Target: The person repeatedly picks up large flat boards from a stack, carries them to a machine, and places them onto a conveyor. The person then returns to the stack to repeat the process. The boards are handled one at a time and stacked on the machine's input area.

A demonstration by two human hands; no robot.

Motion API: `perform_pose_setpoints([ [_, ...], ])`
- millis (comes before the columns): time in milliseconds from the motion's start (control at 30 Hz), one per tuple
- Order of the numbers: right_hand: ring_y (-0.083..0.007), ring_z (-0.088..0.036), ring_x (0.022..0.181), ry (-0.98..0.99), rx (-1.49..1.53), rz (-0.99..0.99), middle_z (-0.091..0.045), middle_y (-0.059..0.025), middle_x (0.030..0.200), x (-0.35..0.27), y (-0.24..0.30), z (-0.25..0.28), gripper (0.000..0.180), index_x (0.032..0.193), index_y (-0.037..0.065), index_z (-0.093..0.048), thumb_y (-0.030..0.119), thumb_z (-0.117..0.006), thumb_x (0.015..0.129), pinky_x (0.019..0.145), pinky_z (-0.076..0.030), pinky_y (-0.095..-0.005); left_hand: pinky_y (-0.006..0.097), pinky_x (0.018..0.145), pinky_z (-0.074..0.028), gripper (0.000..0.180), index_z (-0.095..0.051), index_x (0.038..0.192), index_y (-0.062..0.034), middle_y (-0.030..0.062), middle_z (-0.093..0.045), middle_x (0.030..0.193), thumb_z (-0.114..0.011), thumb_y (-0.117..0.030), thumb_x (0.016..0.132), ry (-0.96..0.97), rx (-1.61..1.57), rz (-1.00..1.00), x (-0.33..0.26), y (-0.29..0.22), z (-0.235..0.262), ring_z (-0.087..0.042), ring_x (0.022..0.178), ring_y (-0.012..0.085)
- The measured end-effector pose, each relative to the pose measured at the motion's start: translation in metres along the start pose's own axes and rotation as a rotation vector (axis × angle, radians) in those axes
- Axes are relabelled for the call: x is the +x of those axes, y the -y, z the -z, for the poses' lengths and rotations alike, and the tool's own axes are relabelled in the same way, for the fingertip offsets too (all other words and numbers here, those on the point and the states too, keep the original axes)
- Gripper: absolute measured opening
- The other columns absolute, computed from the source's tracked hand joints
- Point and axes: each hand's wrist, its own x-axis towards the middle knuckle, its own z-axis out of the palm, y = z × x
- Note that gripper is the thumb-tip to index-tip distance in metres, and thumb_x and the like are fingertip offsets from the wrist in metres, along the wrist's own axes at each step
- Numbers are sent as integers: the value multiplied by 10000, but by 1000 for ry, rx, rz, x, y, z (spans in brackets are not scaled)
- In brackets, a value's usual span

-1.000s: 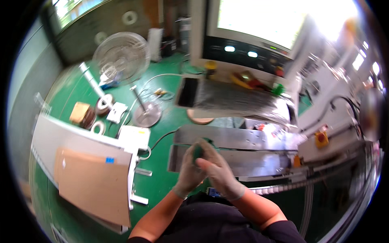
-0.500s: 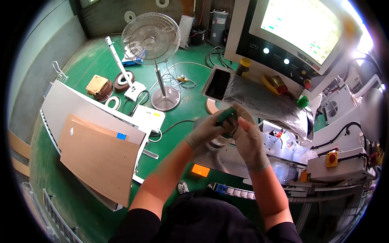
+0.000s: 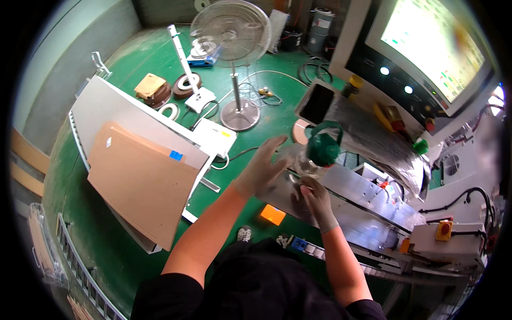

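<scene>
A clear bottle (image 3: 308, 166) with a dark green cap (image 3: 324, 149) and a carry loop is above the metal machine bed (image 3: 349, 186), its cap tipped toward me. My gloved left hand (image 3: 263, 166) is open beside the bottle's left side, fingers apart and slightly blurred. Just below the bottle, my gloved right hand (image 3: 319, 204) is closed, with its thumb and fingertips together. What it holds, if anything, is hidden, and so is the bottle's base.
A lit control screen (image 3: 434, 45) stands at the right above a foil-covered ledge (image 3: 368, 125) with a dark phone-like slab (image 3: 317, 103). At the left are cardboard sheets (image 3: 141, 186) on a panel. A standing fan (image 3: 230, 34) is behind. An orange block (image 3: 273, 214) lies near my feet.
Both hands have come away from the green cap. The left has opened and moved to the bottle's left; the right has dropped below the bottle. The whole view has shifted and turned.
</scene>
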Motion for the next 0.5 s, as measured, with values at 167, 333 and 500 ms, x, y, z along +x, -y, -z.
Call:
perform_pose_setpoints([
  [167, -273, -693, 911, -48, -262, 99, -695, -133, 965, -52, -29, -19, 136, 1028, 4, -731, 21, -649, 921, 849, -541, -360, 320, 938, -514, 338, -670, 1220, -6, 71, -688, 1097, -592, -311, 1098, -101, -535, 930, -218, 20, 105, -636, 1042, 161],
  [333, -269, -690, 890, -121, -145, 28, -699, -131, 944, -87, -28, -53, 109, 995, -2, -713, 77, -646, 961, 844, -536, -352, 409, 1030, -504, 643, -505, 1477, -44, 126, -598, 1423, -534, -539, 1068, -889, -861, 1505, -418, -14, 165, -584, 1279, 273],
  [500, -280, -715, 946, 289, -203, -70, -742, -122, 991, -84, 6, -139, 153, 1043, 11, -736, 132, -655, 996, 883, -542, -351, 528, 1188, -372, 793, -337, 1607, -201, 116, -419, 1613, -527, -690, 1012, -1094, -1107, 1059, -476, 17, 212, -470, 1434, 360],
])
